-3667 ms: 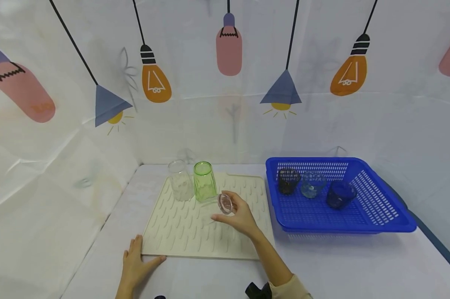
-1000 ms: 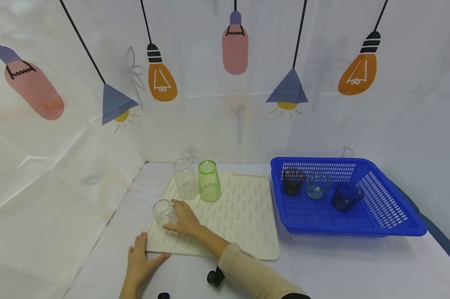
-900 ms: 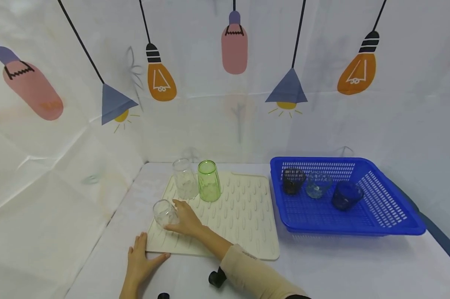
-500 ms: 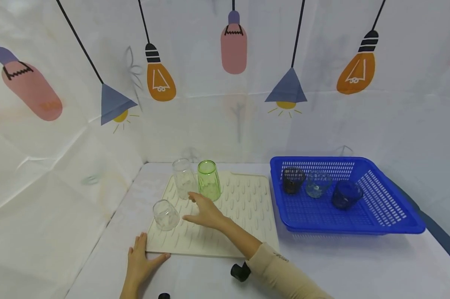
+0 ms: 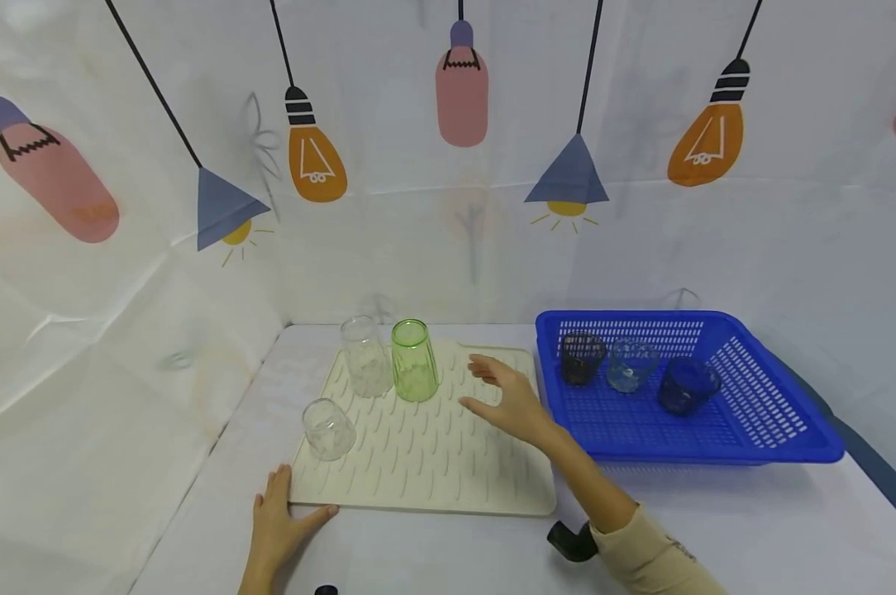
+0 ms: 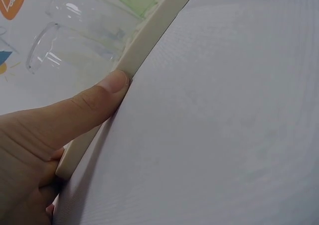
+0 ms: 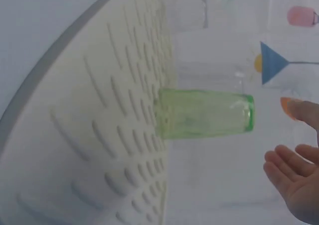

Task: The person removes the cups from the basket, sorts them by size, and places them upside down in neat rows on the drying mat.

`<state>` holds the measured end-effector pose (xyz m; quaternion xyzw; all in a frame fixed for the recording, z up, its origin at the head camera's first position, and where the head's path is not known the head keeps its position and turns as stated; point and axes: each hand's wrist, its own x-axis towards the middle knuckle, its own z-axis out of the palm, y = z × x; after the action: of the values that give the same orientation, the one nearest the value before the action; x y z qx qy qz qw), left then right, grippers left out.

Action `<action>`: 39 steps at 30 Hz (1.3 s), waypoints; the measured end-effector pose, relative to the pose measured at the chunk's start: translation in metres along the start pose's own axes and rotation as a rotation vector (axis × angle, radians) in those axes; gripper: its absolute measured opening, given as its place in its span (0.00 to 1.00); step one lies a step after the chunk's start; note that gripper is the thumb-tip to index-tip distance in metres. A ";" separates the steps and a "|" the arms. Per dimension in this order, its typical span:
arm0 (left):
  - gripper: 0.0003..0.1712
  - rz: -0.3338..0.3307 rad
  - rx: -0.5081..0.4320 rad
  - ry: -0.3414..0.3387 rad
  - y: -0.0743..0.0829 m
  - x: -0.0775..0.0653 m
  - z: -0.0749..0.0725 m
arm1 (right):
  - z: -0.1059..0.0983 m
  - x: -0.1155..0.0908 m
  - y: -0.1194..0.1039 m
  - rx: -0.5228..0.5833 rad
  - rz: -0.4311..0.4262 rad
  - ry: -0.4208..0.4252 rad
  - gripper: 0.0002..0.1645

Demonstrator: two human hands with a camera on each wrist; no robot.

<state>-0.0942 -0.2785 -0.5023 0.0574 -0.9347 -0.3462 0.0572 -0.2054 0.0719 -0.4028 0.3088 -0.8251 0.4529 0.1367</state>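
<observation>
My right hand (image 5: 511, 405) hovers over the right part of the cream ridged mat (image 5: 433, 463), thumb and fingers apart, holding nothing. In the right wrist view its fingers are near the green glass's upper end. My left hand (image 5: 275, 521) lies at the mat's front left corner. Its thumb (image 6: 113, 81) presses on the front edge, and its fingers lie along the left side. A short clear glass (image 5: 329, 430) stands on the mat's left part. Behind it are a tall clear glass (image 5: 366, 357) and a tall green glass (image 5: 414, 361), side by side, narrower end up.
To the mat's right stands a blue plastic basket (image 5: 745, 450). It contains a dark smoky glass (image 5: 582, 359), a pale blue glass (image 5: 631, 365) and a dark blue glass (image 5: 688, 386). A patterned white sheet (image 5: 418, 248) hangs behind the table.
My right hand has carried the short glass to the mat's left part, set it down, let go, and moved back to the right. My left hand has stayed at the corner.
</observation>
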 end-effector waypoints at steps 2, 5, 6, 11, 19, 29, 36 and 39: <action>0.63 -0.002 -0.004 -0.003 0.001 0.000 0.000 | -0.015 -0.007 0.007 -0.024 0.011 0.038 0.36; 0.63 -0.007 -0.009 -0.008 0.001 0.000 0.000 | -0.037 -0.020 0.020 -0.066 0.029 0.090 0.36; 0.63 -0.009 -0.009 -0.011 0.001 0.000 0.000 | -0.043 -0.024 0.025 -0.085 0.039 0.108 0.36; 0.63 -0.039 -0.006 -0.048 0.002 0.002 -0.002 | -0.076 -0.046 0.047 -0.156 0.124 0.179 0.35; 0.63 -0.048 0.029 -0.079 0.000 0.003 -0.004 | -0.128 -0.069 0.076 -0.188 0.267 0.255 0.34; 0.63 -0.017 0.044 -0.078 0.001 0.004 -0.003 | -0.178 -0.088 0.097 -0.307 0.388 0.294 0.36; 0.63 -0.017 0.045 -0.077 0.000 0.004 -0.002 | -0.204 -0.097 0.126 -0.322 0.488 0.308 0.41; 0.63 -0.015 0.048 -0.075 0.000 0.004 -0.002 | -0.217 -0.106 0.169 -0.352 0.530 0.306 0.46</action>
<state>-0.0983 -0.2805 -0.5007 0.0527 -0.9437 -0.3261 0.0183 -0.2424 0.3614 -0.4489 -0.0160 -0.9120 0.3646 0.1875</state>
